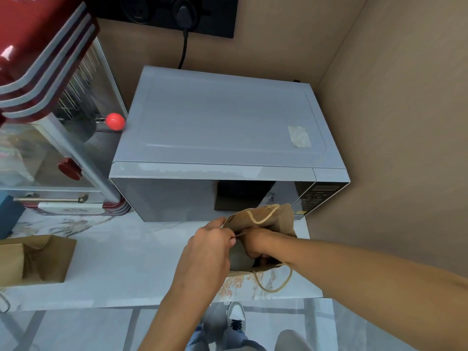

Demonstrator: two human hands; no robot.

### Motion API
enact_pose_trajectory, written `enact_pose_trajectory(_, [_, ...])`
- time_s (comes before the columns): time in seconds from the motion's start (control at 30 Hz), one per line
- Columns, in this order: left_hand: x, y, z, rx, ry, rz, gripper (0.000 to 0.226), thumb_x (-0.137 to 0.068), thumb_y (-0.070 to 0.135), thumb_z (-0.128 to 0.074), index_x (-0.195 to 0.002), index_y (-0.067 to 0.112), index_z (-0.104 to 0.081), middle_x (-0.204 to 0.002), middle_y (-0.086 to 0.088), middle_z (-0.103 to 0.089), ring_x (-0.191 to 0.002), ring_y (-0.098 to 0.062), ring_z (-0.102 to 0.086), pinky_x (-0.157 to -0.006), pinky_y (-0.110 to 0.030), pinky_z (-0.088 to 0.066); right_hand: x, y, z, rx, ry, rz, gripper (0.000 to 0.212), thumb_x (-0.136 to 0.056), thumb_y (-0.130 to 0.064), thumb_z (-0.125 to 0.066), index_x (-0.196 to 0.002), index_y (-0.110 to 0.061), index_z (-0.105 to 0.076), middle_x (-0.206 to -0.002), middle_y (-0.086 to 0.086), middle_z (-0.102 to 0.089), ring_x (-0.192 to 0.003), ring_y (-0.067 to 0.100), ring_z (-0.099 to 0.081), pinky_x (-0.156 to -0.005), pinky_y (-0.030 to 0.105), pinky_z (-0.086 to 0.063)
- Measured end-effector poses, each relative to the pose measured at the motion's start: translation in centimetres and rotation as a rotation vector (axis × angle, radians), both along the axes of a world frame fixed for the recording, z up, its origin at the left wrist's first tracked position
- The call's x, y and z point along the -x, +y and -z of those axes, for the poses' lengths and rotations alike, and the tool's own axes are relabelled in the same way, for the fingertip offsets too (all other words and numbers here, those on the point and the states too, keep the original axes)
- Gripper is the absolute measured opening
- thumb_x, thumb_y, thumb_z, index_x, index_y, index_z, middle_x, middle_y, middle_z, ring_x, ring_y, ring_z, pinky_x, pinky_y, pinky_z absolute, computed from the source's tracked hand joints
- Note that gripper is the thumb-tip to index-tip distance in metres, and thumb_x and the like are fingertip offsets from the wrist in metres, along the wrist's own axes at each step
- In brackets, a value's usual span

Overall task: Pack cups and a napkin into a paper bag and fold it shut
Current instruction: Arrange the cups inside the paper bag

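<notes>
The right hand's fingers [255, 252] are hidden inside the paper bag [281, 216], contents unclear.

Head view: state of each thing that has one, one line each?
paper bag: upright at the counter edge, mouth open, not folded
left hand: pinching the bag's left rim
right hand: reaching down inside the bag; what it holds is hidden
second paper bag: lying on its side, mouth open
microwave: door shut
wall plug: plugged in

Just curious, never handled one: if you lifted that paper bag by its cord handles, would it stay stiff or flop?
The bag would probably flop a bit: its thin rim bends where the left hand pinches it. Likely light, so it may tip when pushed.
</notes>
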State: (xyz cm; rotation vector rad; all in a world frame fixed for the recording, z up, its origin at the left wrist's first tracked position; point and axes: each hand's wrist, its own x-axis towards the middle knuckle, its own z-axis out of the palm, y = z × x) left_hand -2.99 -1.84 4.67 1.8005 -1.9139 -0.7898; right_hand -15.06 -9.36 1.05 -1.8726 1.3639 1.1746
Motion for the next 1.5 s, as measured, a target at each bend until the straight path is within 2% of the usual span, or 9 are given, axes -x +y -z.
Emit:
enact_pose_trajectory(0.2, [0.3, -0.1, -0.2, -0.016, -0.023, 0.004, 0.021, -0.094, 0.019, -0.055, -0.086, 0.013, -0.072, -0.1, -0.002, -0.064, -0.079, -0.026, -0.062, -0.073, -0.042, -0.057, 0.7, -0.1, -1.4, 0.014, 0.033, 0.089, 0.039, -0.094, 0.001, -0.049, -0.133, -0.003, -0.047, -0.125, 0.019, -0.06, -0.05, 0.021, -0.049, -0.03, 0.028, -0.043])
enact_pose_trajectory(0.33, [0.1, -0.4, -0.2, -0.01, -0.02, 0.018, 0.017, -0.092, 0.015, -0.057, -0.092, 0.012, -0.073, -0.105, -0.003, -0.065, -0.08, -0.025, -0.062, -0.073, -0.04, -0.057, 1.1, -0.2, -6.0, 0.113, -0.33, 0.131, 0.011, -0.092, -0.011, -0.054, -0.101, -0.006, -0.058, -0.07, 0.012, -0.071, -0.034, 0.009, -0.053, -0.036, 0.018, -0.042])
enact_pose_trajectory(0.5, [0.1, -0.4, -0.4, -0.023, -0.069, 0.073, 0.027, -0.089, 0.007, -0.055, -0.108, 0.018, -0.07, -0.103, -0.003, -0.065, -0.07, -0.014, -0.049, -0.053, -0.012, -0.033, 2.2, 2.6, -11.1, 0.21, -0.776, 0.225, 0.019, -0.085, -0.04, -0.056, -0.095, -0.025, -0.06, -0.062, 0.001, -0.071, -0.038, 0.008, -0.059, -0.035, 0.021, -0.047])
enact_pose_trajectory(0.63, [0.6, -0.3, -0.7, -0.03, -0.093, 0.057, 0.018, -0.091, 0.012, -0.055, -0.104, 0.015, -0.065, -0.101, -0.005, -0.068, -0.068, -0.015, -0.049, -0.054, -0.016, -0.035, 2.0, 3.6, -11.5, 0.466, -0.613, -0.202, 0.016, -0.089, -0.018, -0.052, -0.078, -0.012, -0.062, -0.07, 0.008, -0.062, -0.058, 0.022, -0.057, -0.048, 0.035, -0.048])
enact_pose_trajectory(0.73, [0.8, -0.2, -0.7, -0.017, -0.048, 0.033, 0.015, -0.091, 0.021, -0.058, -0.103, 0.019, -0.066, -0.105, -0.002, -0.068, -0.081, -0.022, -0.062, -0.066, -0.027, -0.05, 2.4, 3.8, -11.5, 0.505, -0.491, -0.372, 0.024, -0.075, 0.008, -0.052, -0.061, -0.01, -0.045, -0.058, 0.007, -0.04, -0.045, 0.022, -0.041, -0.036, 0.029, -0.032])
enact_pose_trajectory(0.83, [0.8, -0.2, -0.3, 0.001, 0.014, 0.006, 0.023, -0.091, 0.023, -0.058, -0.113, 0.026, -0.064, -0.116, 0.005, -0.066, -0.095, -0.017, -0.063, -0.076, -0.022, -0.046, 3.2, 3.5, -11.0, 0.561, -0.444, -0.376, 0.042, -0.077, 0.005, -0.054, -0.054, -0.017, -0.027, -0.054, 0.0, -0.028, -0.044, 0.014, -0.027, -0.038, 0.024, -0.015])
enact_pose_trajectory(1.13, [0.0, -0.3, 0.6, 0.045, 0.191, -0.007, 0.031, -0.098, 0.023, -0.047, -0.124, 0.029, -0.061, -0.127, 0.007, -0.065, -0.104, -0.008, -0.062, -0.091, -0.025, -0.053, 1.7, 2.4, -8.6, 0.39, -0.286, -0.521, 0.008, -0.084, -0.003, -0.058, -0.085, -0.009, -0.064, -0.06, 0.001, -0.044, -0.061, 0.024, -0.05, -0.052, 0.032, -0.036])
enact_pose_trajectory(1.33, [-0.3, -0.2, 0.8, 0.021, 0.256, -0.035, 0.032, -0.099, 0.018, -0.045, -0.123, 0.028, -0.063, -0.129, 0.007, -0.063, -0.105, -0.007, -0.06, -0.093, -0.021, -0.053, 1.9, 2.9, -6.4, 0.102, 0.002, -0.571, 0.026, -0.092, -0.014, -0.056, -0.115, -0.004, -0.061, -0.111, 0.013, -0.063, -0.1, 0.032, -0.061, -0.078, 0.039, -0.052])
enact_pose_trajectory(1.5, [-0.5, -0.3, 0.9, 0.003, 0.314, -0.037, 0.032, -0.099, 0.017, -0.043, -0.121, 0.027, -0.064, -0.122, 0.009, -0.064, -0.094, -0.006, -0.06, -0.081, -0.016, -0.052, 0.6, 1.3, -5.5, 0.04, -0.17, -0.284, 0.019, -0.092, -0.013, -0.046, -0.102, -0.008, -0.062, -0.084, 0.007, -0.06, -0.07, 0.02, -0.056, -0.064, 0.033, -0.048])
